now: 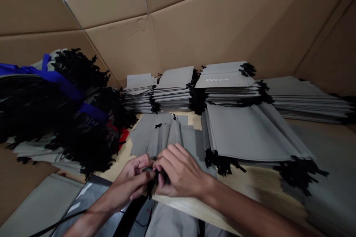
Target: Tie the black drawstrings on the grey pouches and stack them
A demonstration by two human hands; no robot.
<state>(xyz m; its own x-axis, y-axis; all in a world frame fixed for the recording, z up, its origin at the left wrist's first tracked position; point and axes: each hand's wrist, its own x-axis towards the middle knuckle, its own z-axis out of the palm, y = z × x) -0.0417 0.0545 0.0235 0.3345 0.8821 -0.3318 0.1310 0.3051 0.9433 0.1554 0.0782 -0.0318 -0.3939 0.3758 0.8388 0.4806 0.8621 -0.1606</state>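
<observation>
Close together at the table's near edge, my left hand and my right hand pinch a dark bit of black cord between their fingers. Loose black ends hang below the fingertips. Just beyond the hands lies a gathered grey fabric pouch, with flat grey fabric pieces spread around it. Two small black cord knots show on its far side. The fingers hide where the cord meets the fabric.
A stack of grey pouches with black cord ends stands to the right. More stacks line the cardboard wall. At left, a large bundle with black cords is tied with blue straps. The wooden tabletop shows between them.
</observation>
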